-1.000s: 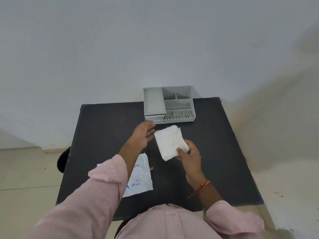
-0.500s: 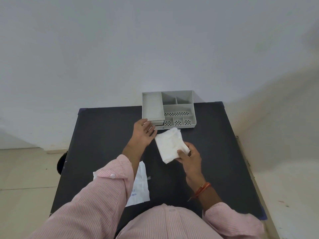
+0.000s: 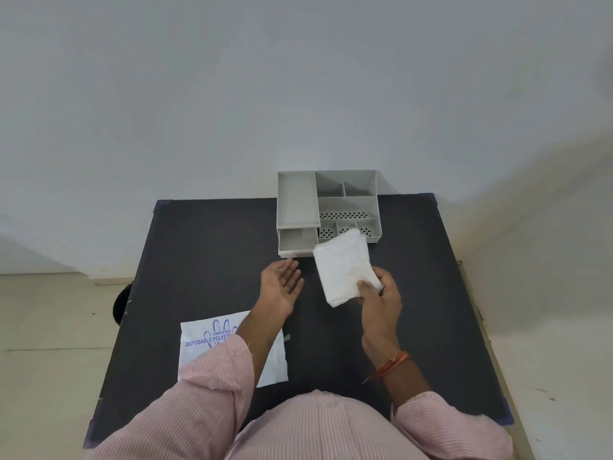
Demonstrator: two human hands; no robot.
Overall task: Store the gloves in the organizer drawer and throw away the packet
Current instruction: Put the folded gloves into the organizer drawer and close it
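Since the earlier frames, the drawer [image 3: 296,242] of the organizer [image 3: 328,207] has been drawn out toward the person, and the left hand [image 3: 282,283] has been withdrawn from its front to a spot just short of it, above the bench [image 3: 205,254]. The left hand is shown open, palm turned up and fingers loosely spread, with nothing held; its fingertips lie just near the drawer's front edge, and contact cannot be determined. The drawer, seen under the organizer's long left compartment, is shown open with nothing visible inside.

The folded white gloves [image 3: 343,265] are gripped at their near corner by the right hand [image 3: 379,297], thumb on top and fingers curled beneath. The stack is held tilted, its far end raised in front of the organizer's front right corner, just beside the open drawer on its right, so that part of the small perforated compartments is covered. An orange thread band [image 3: 393,361] is worn on the right wrist.

The packet [image 3: 212,343], white with blue print reading "DISPOSABLE POLYETH…", is seen lying flat on the bench well nearer the person than the organizer and to its left, partly hidden by the striped pink left sleeve [image 3: 212,383]. The organizer is placed at the bench's far edge, against the pale wall [image 3: 298,78].
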